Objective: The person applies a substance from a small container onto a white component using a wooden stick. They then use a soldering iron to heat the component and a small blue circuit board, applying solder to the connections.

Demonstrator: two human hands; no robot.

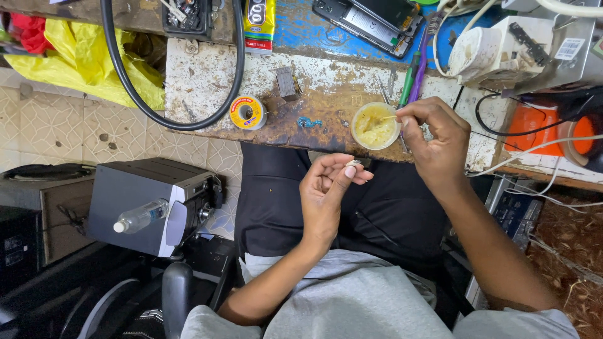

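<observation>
My right hand pinches a thin stick whose tip dips into a small round tub of yellow paste on the worn workbench. My left hand hovers over my lap, below the bench edge, with thumb and forefinger pinched on a tiny pale part. What that part is cannot be made out.
A solder spool, a small grey block and a blue scrap lie on the bench. Screwdrivers, an opened phone and white gear with cables sit at the back right. A black cable loops left. A grey box with a bottle stands on the floor.
</observation>
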